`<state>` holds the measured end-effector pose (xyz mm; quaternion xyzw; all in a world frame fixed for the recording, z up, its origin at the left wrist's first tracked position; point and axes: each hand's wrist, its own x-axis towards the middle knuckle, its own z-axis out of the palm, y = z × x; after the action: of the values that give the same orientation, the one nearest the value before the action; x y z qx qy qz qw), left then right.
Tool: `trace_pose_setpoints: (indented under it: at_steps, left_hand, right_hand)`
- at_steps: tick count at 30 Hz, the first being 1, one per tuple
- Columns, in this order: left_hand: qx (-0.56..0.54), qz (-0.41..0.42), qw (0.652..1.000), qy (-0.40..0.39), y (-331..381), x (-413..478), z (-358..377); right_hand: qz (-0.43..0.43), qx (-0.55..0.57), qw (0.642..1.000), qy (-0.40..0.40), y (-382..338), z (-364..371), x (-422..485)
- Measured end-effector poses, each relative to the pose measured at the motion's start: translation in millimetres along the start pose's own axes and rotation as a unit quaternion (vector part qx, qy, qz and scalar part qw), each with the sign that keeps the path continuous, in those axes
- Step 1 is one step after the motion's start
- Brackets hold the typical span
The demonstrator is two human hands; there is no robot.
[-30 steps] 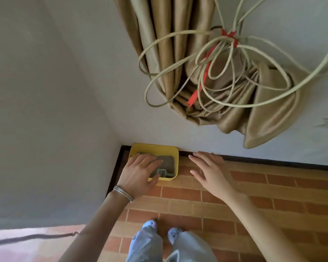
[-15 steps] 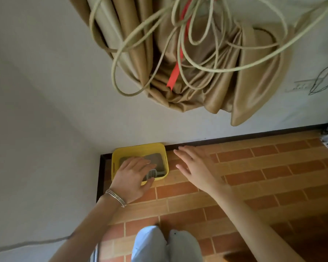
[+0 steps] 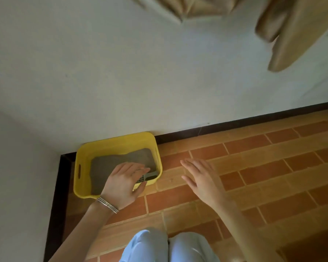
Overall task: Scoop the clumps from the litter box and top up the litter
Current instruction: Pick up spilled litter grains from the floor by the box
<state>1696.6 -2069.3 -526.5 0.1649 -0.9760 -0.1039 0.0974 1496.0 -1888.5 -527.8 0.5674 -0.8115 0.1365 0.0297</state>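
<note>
While the left hand point(image 3: 122, 184) hovers spread over it, the yellow litter box point(image 3: 80, 170) runs lengthwise along the wall. A slotted scoop point(image 3: 147, 176) pokes out beyond its fingertips; the right hand point(image 3: 201, 178) is open, empty.

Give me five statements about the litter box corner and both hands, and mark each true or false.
1. The litter box is yellow and sits in the corner against the wall. True.
2. The right hand is inside the box. False: it hovers open over the brick-pattern floor, to the right of the box.
3. The left hand reaches over the box near the scoop. True.
4. The box holds no litter. False: grey litter covers its bottom.
5. The left wrist wears bracelets. True.
</note>
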Motion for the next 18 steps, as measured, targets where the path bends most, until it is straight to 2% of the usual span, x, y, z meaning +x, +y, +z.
trace_pose_setpoints:
  at_steps: [5, 10, 13, 18]
  left_hand:
    - [0.014, 0.019, 1.000, -0.004, -37.0, -15.6, 110.7]
    - [0.016, 0.038, 0.999, 0.012, -60.3, -32.4, 195.8]
    - [0.024, 0.052, 0.998, 0.020, -66.8, -35.5, 226.0]
    - [-0.001, 0.052, 0.998, 0.027, -62.3, -40.2, 235.6]
  right_hand:
    - [-0.013, 0.012, 1.000, -0.010, 21.5, 124.3, -15.4]
    - [-0.023, 0.004, 1.000, -0.002, 36.2, 215.5, -27.9]
    - [-0.031, -0.012, 0.999, -0.007, 45.2, 244.8, -30.4]
    - [-0.058, -0.022, 0.998, -0.009, 48.4, 247.5, -26.0]
